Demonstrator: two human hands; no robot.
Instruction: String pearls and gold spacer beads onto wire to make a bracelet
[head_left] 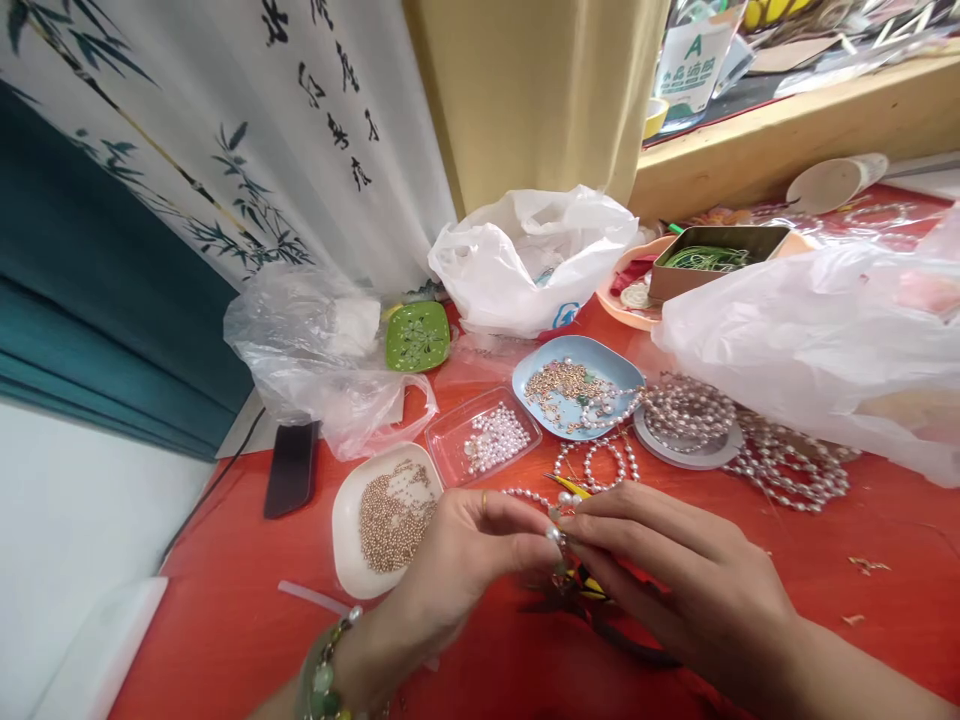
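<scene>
My left hand pinches a short string of beads, pearl-white and pale green, between thumb and forefinger. From the right, my right hand meets it with fingertips closed at the same beads. Under and behind my fingers lie yellow-handled pliers, partly hidden. A strand of pearl beads curls on the table just beyond my hands. Close to my left hand stands a cream dish of small gold beads. Past it sits a clear tray of loose white pearls.
A blue plate holds gold and green beads. A spool of pearl strand lies to its right, beside a white plastic bag. Further back are another white bag, a green dish and a tin. A phone lies left.
</scene>
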